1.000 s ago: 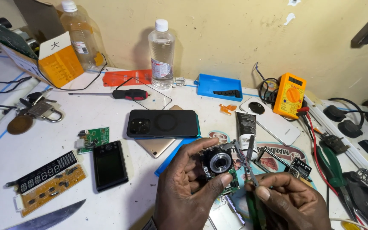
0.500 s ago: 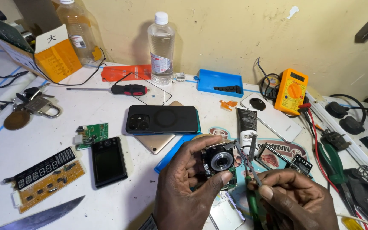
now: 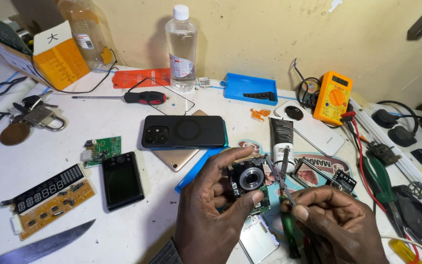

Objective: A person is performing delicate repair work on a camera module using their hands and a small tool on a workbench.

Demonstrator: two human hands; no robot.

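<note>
Item: small camera module, black body with a round silver-ringed lens, raised above the white workbench at lower centre of the head view, lens turned up toward the wearer so the front face can be worked on

Left hand: closed on the camera module, thumb on the near edge and fingers wrapped over the far side, steadying it; a strip of green circuit board shows under the thumb

Right hand: fingers pinched shut around metal tweezers, tips angled up and left to the module's right edge; a green-handled tool lies under this hand, and whether the hand grips it too cannot be told

Laid within reach: black phone stacked on a gold phone back, small black screen unit, green circuit board, digit display board, red-handled screwdriver, clear plastic bottle, blue tray, orange multimeter, black tube, padlock

Obscured: exact contact point of the tweezer tips; underside of the module; knife blade and right-side pliers are cut off by the frame edge; small parts beneath the 2 hands are not legible
</note>
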